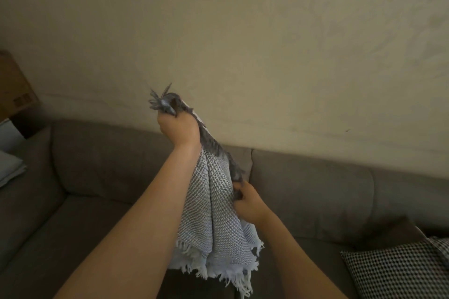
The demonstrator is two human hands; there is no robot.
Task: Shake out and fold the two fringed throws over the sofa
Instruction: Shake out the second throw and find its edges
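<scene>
Throw hangs bunched above sofa.
Left hand grips top corner; right hand pinches fringed edge below.

- Left grip, raised mid-frame, clenches a fringed corner of the grey-white woven throw.
- Right grip, lower, pinches its dark fringed edge.
- The throw hangs above the brown sofa.
- Checked fabric lies lower right.
</scene>
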